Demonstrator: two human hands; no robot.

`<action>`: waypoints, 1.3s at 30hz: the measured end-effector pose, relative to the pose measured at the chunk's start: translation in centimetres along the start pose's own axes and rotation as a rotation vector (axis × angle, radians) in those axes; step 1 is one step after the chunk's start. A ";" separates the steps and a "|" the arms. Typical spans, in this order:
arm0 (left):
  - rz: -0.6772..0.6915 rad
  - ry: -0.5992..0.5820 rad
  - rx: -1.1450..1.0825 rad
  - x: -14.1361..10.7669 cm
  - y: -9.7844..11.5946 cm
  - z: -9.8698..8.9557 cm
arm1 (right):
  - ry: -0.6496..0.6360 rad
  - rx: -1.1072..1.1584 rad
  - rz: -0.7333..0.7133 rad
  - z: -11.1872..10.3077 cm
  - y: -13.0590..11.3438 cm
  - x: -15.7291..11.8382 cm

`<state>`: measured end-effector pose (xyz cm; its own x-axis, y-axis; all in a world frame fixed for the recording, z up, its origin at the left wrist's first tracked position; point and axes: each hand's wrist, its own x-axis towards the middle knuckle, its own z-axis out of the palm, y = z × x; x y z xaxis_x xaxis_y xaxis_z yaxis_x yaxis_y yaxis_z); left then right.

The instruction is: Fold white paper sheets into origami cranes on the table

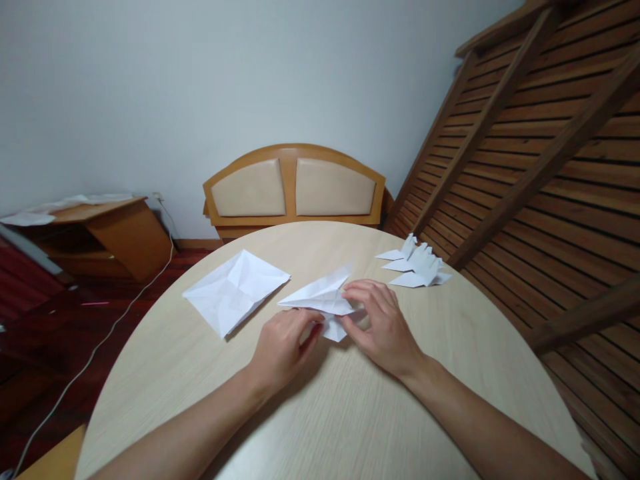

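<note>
A partly folded sheet of white paper [315, 292] is between my two hands over the middle of the round table [320, 413]. One pointed flap stands up toward the back, and a lower corner shows between the hands. My left hand [286, 340] pinches its near left edge, thumb and forefinger together. On the right side, my right hand [383, 323] grips the paper with its fingers above and its thumb below. To the left lies a creased stack of square white paper [237, 290]. Several folded white paper figures [417, 263] stand in a group at the right.
Behind the table is a wooden headboard [293, 183] with two cream panels. Slatted wooden boards [540, 193] lean along the right side. A low wooden cabinet [117, 237] stands at the left, with a white cable [120, 323] trailing over the dark red floor.
</note>
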<state>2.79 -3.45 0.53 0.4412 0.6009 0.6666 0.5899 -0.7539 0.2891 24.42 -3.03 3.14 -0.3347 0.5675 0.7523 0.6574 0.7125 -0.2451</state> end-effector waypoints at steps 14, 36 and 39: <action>0.110 0.025 0.166 0.6 0.5 -0.6 | -0.146 0.066 0.084 0.3 0.3 -0.3; -0.414 0.178 -0.248 0.9 2.2 -0.1 | 0.050 0.242 0.288 1.3 0.0 -1.0; -0.603 0.156 -0.504 1.0 2.0 0.6 | 0.050 0.297 0.290 1.8 -0.6 -1.0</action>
<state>4.86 -4.20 1.36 0.0221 0.9269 0.3746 0.3033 -0.3633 0.8809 23.21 -3.30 1.43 -0.1260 0.7468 0.6530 0.4942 0.6180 -0.6114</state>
